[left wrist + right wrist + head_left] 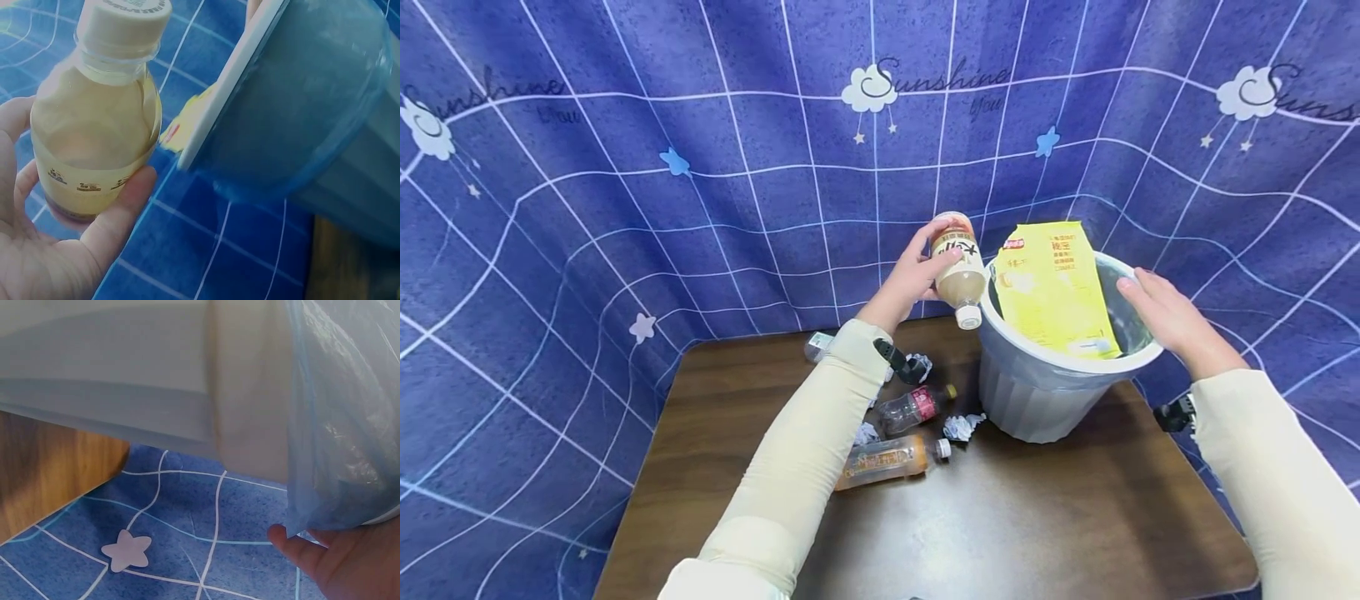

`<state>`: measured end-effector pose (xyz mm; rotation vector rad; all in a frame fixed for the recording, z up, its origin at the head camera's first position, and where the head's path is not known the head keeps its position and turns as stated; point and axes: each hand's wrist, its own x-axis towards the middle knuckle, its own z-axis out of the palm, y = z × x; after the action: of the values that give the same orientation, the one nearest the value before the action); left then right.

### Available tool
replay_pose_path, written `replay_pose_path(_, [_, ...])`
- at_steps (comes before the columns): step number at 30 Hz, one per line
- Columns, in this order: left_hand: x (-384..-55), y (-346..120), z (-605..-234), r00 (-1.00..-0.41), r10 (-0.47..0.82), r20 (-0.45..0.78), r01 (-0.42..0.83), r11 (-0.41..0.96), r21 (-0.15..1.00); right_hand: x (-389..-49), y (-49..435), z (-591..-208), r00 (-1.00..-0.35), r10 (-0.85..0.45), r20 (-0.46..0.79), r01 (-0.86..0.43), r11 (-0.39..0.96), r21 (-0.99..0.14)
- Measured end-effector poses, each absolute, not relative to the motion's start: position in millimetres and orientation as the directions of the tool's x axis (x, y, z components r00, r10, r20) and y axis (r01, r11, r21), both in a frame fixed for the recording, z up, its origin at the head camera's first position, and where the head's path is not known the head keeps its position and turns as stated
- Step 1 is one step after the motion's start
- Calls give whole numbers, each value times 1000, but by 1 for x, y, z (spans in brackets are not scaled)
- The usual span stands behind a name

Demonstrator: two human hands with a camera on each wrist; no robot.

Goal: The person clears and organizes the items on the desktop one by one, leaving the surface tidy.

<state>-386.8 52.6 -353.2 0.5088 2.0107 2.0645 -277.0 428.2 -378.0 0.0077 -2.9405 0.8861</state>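
Observation:
My left hand point(917, 271) grips a plastic bottle point(962, 287) by its labelled body, beside the left rim of a trash bin point(1026, 396). The bottle is tilted, its white cap pointing down toward me, and some pale drink shows inside in the left wrist view. My right hand point(1172, 321) holds the bin's right rim, with the thumb over the inner side and fingers along the outside. A translucent liner point(350, 425) folds over the rim by these fingers. A yellow food packet point(1060, 292) sticks up out of the bin.
On the wooden table point(1000, 517), left of the bin, lie an orange-labelled bottle point(887, 461), a red-labelled bottle point(917, 408) and several crumpled papers point(962, 427). Another clear bottle point(817, 346) lies near the back edge. A blue curtain point(760, 167) hangs behind.

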Motion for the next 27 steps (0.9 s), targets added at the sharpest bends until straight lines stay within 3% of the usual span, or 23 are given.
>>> replay_pose_path(15, [-367, 109, -342, -893, 434, 116, 120, -19, 993, -276, 427, -376, -999, 36, 37, 10, 832, -555])
replay_pose_path(21, [-364, 114, -341, -884, 457, 95, 75, -62, 995, -277, 426, -377, -998, 33, 57, -4, 832, -554])
replay_pose_path(27, [-360, 103, -338, -886, 431, 170, 131, -118, 984, -276, 427, -377, -996, 29, 80, -19, 837, -546])
